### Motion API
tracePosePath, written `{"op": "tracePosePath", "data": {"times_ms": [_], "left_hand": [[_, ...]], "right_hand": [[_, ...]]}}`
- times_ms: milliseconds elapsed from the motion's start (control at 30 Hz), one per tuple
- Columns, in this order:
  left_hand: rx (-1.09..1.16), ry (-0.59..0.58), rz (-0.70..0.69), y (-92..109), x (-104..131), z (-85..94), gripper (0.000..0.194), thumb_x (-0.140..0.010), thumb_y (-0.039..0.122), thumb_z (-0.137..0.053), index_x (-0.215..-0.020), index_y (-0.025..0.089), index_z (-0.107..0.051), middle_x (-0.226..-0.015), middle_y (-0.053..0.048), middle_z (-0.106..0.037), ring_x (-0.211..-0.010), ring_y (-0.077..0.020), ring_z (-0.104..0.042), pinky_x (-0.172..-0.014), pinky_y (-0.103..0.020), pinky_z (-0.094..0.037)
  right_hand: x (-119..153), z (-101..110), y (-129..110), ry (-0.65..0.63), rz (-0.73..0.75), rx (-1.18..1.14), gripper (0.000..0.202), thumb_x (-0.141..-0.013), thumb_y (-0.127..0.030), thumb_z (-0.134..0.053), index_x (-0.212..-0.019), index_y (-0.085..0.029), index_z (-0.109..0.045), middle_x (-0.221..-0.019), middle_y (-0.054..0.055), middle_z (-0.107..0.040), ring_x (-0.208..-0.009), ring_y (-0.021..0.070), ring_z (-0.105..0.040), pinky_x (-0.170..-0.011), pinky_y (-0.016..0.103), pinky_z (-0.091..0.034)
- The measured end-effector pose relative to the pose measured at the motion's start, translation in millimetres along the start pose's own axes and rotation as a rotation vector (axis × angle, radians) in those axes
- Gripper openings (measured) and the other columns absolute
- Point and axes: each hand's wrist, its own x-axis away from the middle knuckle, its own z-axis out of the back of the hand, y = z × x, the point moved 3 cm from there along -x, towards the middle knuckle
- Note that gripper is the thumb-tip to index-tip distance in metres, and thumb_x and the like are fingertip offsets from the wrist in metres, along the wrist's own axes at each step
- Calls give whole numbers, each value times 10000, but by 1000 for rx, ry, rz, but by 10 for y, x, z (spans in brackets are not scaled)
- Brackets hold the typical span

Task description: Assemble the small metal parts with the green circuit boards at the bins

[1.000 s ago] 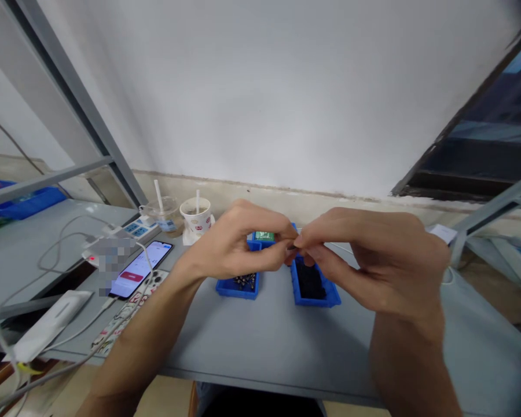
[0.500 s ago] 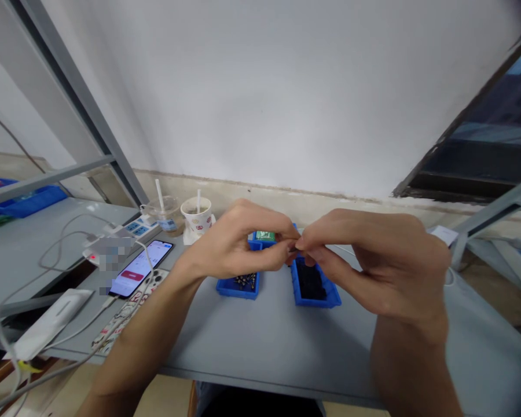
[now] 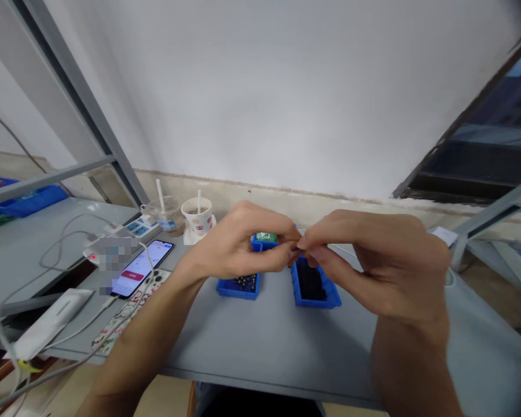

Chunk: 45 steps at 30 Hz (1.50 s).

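Observation:
My left hand (image 3: 247, 240) and my right hand (image 3: 369, 258) meet fingertip to fingertip above the desk. Both are closed in a pinch. A tiny dark piece shows between the fingertips, too small and covered to name. Below and left of the meeting point, a blue bin (image 3: 238, 292) holds small metal parts (image 3: 245, 282). Under the fingertips on the right stands another blue bin (image 3: 316, 303) with black pieces (image 3: 310, 282) in it. Behind my left fingers, a further blue bin with a green item (image 3: 265, 237) is partly hidden.
On the left of the grey desk (image 3: 269, 353) lie a lit phone (image 3: 142, 269), a power strip (image 3: 141, 226), cables and a white packet (image 3: 50, 324). A paper cup (image 3: 197, 217) and a clear plastic cup (image 3: 168, 215), both with straws, stand near the wall. Metal frame posts rise at both sides.
Both hands keep almost the same place and the same pinch. Only a very slight shift of the fingertips shows.

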Motion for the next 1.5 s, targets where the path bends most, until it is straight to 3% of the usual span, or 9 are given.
{"op": "tracePosePath", "data": {"times_ms": [167,367,833,1267,1500], "left_hand": [[10,-7,4,-3,6,-7,193,-920,167,-562,-779,174,-694,-699,-13,-710,-613,-100,-618,-606,-206,-498],[-35,7,2,23,13,21,181,-926,174,-579,-785,169,-691,-702,-15,-698,-629,-100,-611,-609,-210,-481],[25,-16,-2,9,4,9,183,-913,151,-566,-784,168,-695,-704,-14,-701,-624,-102,-617,-620,-210,-496],[36,-4,37,-13,6,31,176,-927,178,-578,-799,166,-698,-713,-27,-715,-651,-117,-640,-635,-219,-517],[65,-31,33,-39,-7,14,178,-930,174,-581,-807,164,-709,-737,-25,-729,-659,-114,-649,-639,-213,-513]], "right_hand": [[-1,-4,-6,-33,-10,17,211,-894,-72,-635,-981,-234,-738,-801,2,-739,-690,126,-675,-618,233,-542],[0,-34,19,23,-58,-31,190,-897,-85,-638,-973,-223,-744,-783,-1,-737,-664,125,-673,-615,245,-546],[2,-17,3,-16,-22,-8,196,-885,-66,-644,-962,-220,-738,-791,-3,-732,-667,120,-664,-601,237,-526],[-2,-55,36,55,-42,-41,196,-896,-83,-643,-974,-228,-749,-806,1,-744,-669,130,-673,-620,256,-544],[-14,-25,10,-16,-42,-11,213,-906,-64,-615,-971,-224,-740,-804,-4,-739,-689,125,-678,-641,248,-551]]}}
